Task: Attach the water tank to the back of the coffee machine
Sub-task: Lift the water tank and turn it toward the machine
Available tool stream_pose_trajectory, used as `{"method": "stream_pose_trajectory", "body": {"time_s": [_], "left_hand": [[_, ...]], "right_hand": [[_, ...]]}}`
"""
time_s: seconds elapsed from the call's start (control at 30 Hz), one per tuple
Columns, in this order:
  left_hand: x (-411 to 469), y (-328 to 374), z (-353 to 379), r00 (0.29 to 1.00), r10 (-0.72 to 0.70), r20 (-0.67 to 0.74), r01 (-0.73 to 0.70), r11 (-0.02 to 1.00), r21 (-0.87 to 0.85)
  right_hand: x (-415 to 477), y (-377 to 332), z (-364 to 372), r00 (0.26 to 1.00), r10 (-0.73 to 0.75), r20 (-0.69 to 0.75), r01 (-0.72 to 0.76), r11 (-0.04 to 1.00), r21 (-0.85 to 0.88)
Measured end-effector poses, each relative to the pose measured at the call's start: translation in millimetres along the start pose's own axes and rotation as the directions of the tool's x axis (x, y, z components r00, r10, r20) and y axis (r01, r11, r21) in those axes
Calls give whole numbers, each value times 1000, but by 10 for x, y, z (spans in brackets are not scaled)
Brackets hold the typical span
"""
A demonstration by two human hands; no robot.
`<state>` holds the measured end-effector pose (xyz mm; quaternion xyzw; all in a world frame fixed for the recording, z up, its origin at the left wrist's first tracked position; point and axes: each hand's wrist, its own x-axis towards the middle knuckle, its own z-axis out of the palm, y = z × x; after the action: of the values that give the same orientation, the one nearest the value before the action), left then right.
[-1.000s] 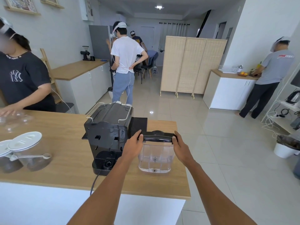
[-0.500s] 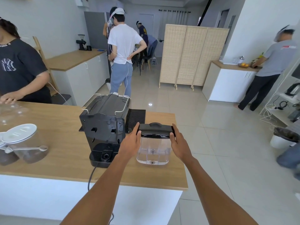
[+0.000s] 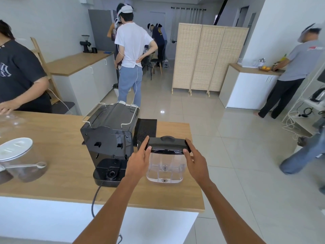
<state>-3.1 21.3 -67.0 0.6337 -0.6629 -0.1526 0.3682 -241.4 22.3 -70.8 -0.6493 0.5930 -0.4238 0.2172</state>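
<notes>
Counter [image 3: 52, 173]: water tank [image 3: 166, 166] between hands [image 3: 168, 161]

Water tank [image 3: 166, 167]: clear plastic body, black lid with a raised grip on top, upright near the right end of the wooden counter, just right of the coffee machine and not attached. Coffee machine [image 3: 110, 136]: black, back side facing near, bare rear base with a round port, power cord dropping off the near edge.
</notes>
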Motion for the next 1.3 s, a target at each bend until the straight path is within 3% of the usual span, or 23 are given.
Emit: {"method": "stream_pose_trajectory", "body": {"time_s": [0.23,0.4,0.77,1.07,1.3], "left_hand": [[-19,-27,-37,996,39,85,-40,999,10],[-43,32,-46,988,41,147,-59,990,126],[34,-96,19,985,16,171,-6,998,-59],[6,-34,65,992,-50,114,67,986,-151],[-102,36,-203,997,-24,73,40,973,-229]], "right_hand": [[-65,40,63,999,-13,-29,15,999,44],[-65,109,47,994,-39,106,40,999,-4],[-44,125,99,993,-11,118,8,1000,29],[-84,56,97,992,-8,126,-4,995,95],[-170,-175,58,992,-6,124,-11,990,137]]}}
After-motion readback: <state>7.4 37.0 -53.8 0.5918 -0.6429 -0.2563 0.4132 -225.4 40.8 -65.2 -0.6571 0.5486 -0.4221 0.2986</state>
